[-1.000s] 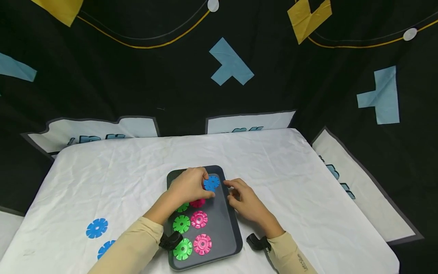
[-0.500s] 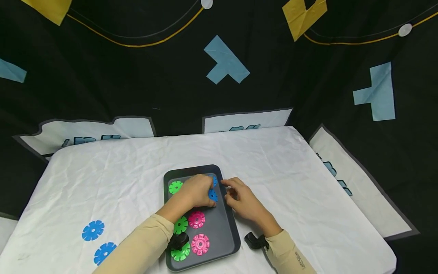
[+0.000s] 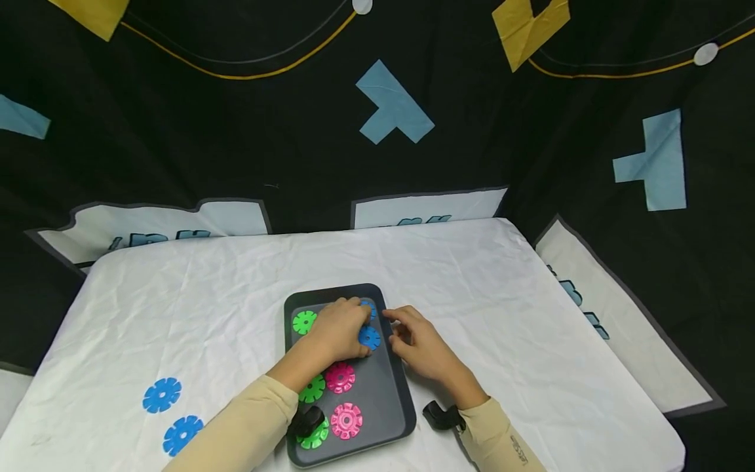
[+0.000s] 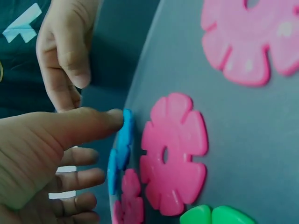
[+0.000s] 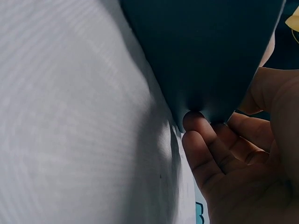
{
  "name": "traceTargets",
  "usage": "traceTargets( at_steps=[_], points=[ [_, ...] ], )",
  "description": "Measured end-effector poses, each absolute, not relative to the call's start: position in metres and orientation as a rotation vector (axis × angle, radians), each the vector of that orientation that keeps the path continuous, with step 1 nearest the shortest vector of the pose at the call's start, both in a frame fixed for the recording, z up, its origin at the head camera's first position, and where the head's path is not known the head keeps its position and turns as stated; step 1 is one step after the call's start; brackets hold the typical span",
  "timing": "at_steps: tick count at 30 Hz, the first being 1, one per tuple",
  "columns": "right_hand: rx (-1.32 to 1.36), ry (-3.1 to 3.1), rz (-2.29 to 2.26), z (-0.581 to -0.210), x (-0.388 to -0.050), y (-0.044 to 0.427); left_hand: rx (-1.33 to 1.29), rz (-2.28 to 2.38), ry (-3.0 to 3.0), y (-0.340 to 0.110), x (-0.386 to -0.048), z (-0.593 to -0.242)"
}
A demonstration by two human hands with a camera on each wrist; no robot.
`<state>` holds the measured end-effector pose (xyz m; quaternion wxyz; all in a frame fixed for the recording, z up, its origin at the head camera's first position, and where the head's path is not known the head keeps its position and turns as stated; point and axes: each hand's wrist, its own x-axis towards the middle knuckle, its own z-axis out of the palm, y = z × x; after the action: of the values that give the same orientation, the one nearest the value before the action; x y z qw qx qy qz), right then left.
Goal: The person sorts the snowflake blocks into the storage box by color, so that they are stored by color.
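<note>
My left hand (image 3: 339, 331) reaches over a dark grey tray (image 3: 380, 406). Its thumb touches the rim of a blue notched plastic disc (image 3: 369, 337) lying in the tray, while the other fingers stand apart from it in the left wrist view. Another blue disc (image 3: 370, 309) lies farther back, partly hidden by the fingers. Pink discs (image 3: 340, 378) and green discs (image 3: 305, 322) are laid out in columns to the left; my left hand and arm cover some. Against the tray's outer right wall rest the fingertips of my right hand (image 5: 243, 158), bent loosely.
Two loose blue discs (image 3: 162, 395) lie left of the tray on the white tablecloth (image 3: 507, 314), one partly beside my left sleeve (image 3: 236, 426). A black curtain (image 3: 283, 151) with coloured paper shapes hangs behind the table. Each wrist wears a black camera band.
My left hand first held a blue disc near the tray's far right corner. It moved nearer, and a second blue disc now lies in front of the far one. The right hand stays put.
</note>
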<state>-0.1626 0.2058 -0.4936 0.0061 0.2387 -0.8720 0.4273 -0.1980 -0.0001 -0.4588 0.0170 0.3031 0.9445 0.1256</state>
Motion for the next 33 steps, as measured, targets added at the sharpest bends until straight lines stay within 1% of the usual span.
traceTargets(
  at_steps=[4, 9, 19, 33],
  points=[
    [0.732, -2.743, 1.329, -0.493, -0.162, 0.206, 0.93, 0.478, 2.974, -0.007, -0.193, -0.453],
    [0.718, -2.754, 1.33, -0.495, -0.162, 0.207, 0.906, 0.697, 3.036, -0.021, -0.185, -0.441],
    [0.696, -2.76, 1.346, -0.493, -0.16, 0.206, 0.705, 1.053, 3.138, -0.065, -0.171, -0.421],
    [0.746, -2.731, 1.324, -0.494, -0.161, 0.205, 0.323, 1.143, 3.194, -0.144, -0.151, -0.433]
  ],
)
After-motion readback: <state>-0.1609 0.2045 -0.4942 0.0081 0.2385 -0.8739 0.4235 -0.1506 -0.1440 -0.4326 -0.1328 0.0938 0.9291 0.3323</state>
